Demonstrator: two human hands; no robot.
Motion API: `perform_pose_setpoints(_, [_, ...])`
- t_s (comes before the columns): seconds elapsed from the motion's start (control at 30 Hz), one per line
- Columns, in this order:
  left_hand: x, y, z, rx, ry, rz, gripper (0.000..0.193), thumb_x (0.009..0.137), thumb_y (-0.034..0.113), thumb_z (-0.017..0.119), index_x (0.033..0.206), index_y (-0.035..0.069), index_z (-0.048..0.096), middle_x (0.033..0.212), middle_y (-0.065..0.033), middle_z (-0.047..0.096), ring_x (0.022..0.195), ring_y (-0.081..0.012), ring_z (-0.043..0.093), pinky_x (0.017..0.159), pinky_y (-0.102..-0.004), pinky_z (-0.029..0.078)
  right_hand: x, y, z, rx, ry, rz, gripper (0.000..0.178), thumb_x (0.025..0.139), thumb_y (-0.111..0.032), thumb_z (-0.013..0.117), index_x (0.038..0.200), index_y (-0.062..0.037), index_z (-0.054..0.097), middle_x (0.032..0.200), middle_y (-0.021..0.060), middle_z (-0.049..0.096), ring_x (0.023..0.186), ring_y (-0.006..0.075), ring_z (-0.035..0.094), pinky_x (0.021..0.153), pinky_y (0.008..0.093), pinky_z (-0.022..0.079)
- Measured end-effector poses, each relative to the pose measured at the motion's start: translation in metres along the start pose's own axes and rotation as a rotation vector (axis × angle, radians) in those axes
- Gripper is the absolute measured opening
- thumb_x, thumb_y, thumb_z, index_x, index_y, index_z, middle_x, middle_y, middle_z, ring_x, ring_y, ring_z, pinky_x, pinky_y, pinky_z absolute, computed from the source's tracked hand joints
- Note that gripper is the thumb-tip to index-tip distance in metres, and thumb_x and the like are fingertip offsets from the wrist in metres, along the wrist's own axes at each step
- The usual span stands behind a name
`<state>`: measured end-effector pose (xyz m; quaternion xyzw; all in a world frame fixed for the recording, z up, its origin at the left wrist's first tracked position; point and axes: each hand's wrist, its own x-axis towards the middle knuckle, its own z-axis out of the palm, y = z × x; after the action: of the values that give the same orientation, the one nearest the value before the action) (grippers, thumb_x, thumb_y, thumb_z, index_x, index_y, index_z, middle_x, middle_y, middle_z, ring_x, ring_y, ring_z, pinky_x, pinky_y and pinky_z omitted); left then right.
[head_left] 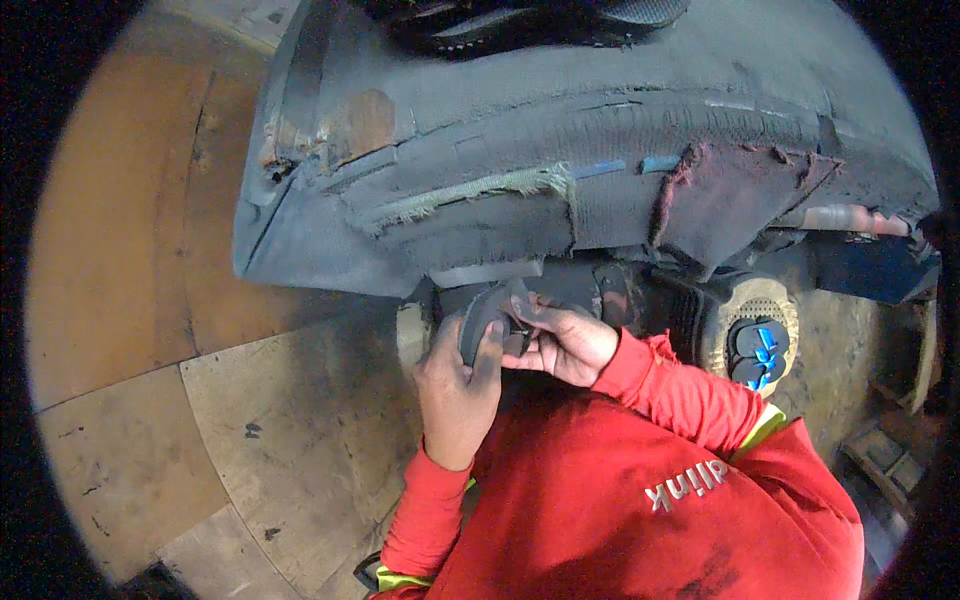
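Close to my body, below the front edge of a dust-covered grey bench (620, 90), both hands are on a dark grey, flat, curved piece (478, 325) that looks like a shoe sole. My left hand (460, 385) is closed round its near left side, thumb lying along it. From the right, my right hand (570, 340) pinches at its other side with thumb and forefinger, the other fingers bent beneath. Fingers and shadow hide part of the piece, so its full outline does not show. Dark smudges mark my fingers.
Black shoe parts (540, 25) lie on the bench top. Frayed cloth patches, a greenish one (480, 200) and a maroon one (740, 200), cover its front. Black pieces with blue straps (758, 352) rest on a tan perforated surface at right. Worn brown boards (120, 250) form the floor.
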<state>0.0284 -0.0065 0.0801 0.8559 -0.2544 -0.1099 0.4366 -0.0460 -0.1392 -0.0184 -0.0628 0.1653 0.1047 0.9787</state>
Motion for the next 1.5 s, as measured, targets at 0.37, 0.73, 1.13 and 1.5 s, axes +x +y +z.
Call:
perform_pose_setpoints(0.37, [0.017,0.009,0.026,0.027,-0.154,-0.097,0.023,0.092,0.014,0.065,0.109,-0.001,0.067,0.098,-0.0139,0.070,0.093,-0.0244,0.064,0.083,-0.0337,0.049,-0.017,-0.025,-0.008,-0.049,0.205,-0.013,0.033,0.099,-0.020,0.060,0.128,-0.0064,0.056,0.123,0.0075,0.063,0.105,0.0205,0.065,0.091,0.0428,0.059])
perform_pose_setpoints(0.73, [-0.007,0.019,-0.002,-0.120,-0.111,-0.124,0.022,0.097,0.013,0.060,0.111,-0.003,0.062,0.093,-0.0152,0.070,0.081,-0.0207,0.066,0.075,-0.0331,0.051,-0.021,0.002,0.014,0.064,0.097,-0.093,0.027,0.098,-0.020,0.062,0.123,-0.0118,0.053,0.118,0.0058,0.064,0.100,0.0219,0.068,0.087,0.0465,0.059])
perform_pose_setpoints(1.13, [0.000,0.007,0.017,-0.144,-0.036,-0.100,0.024,0.094,0.011,0.063,0.112,-0.005,0.063,0.099,-0.0202,0.070,0.087,-0.0239,0.068,0.076,-0.0346,0.052,-0.015,-0.021,0.005,-0.084,0.228,-0.018,0.033,0.097,-0.020,0.064,0.125,-0.0066,0.056,0.119,0.0074,0.062,0.104,0.0204,0.064,0.087,0.0458,0.060])
perform_pose_setpoints(1.5, [-0.071,-0.007,-0.003,-0.231,-0.039,-0.283,0.035,0.095,0.013,0.067,0.121,-0.008,0.057,0.108,-0.0165,0.068,0.102,-0.0195,0.065,0.101,-0.0350,0.044,-0.037,0.002,0.031,-0.225,0.215,-0.129,0.054,0.095,-0.004,0.063,0.141,-0.0067,0.036,0.123,0.0106,0.063,0.104,0.0227,0.067,0.088,0.0417,0.060])
